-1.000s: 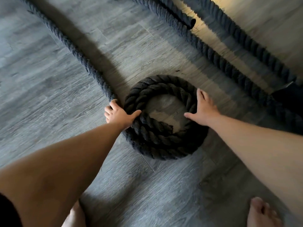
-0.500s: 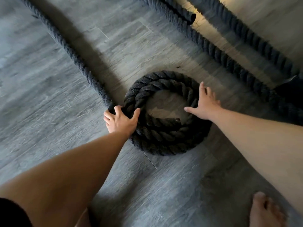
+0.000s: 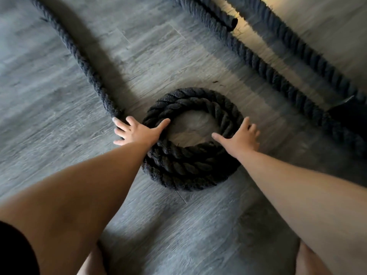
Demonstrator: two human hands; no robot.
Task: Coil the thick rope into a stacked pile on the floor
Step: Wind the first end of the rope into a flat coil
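Observation:
The thick black rope lies partly wound into a stacked coil [image 3: 190, 171] on the grey wood floor. Its loose length [image 3: 83, 64] runs from the coil's left side away to the top left. My left hand [image 3: 137, 132] lies spread where that length joins the coil, with the thumb on the coil's top and the fingers touching the loose rope. My right hand [image 3: 241, 136] rests flat on the coil's right side, fingers straight and thumb pointing into the hole. Neither hand grips anything.
Two more rope lengths [image 3: 278, 76] run diagonally across the floor at the top right, and a capped rope end [image 3: 232, 24] lies near the top. A dark object [image 3: 349, 114] sits at the right edge. My legs show at the bottom.
My left hand's fingers, curled at the loose rope before, have spread flat. My right hand has slid a little toward me along the coil's right side.

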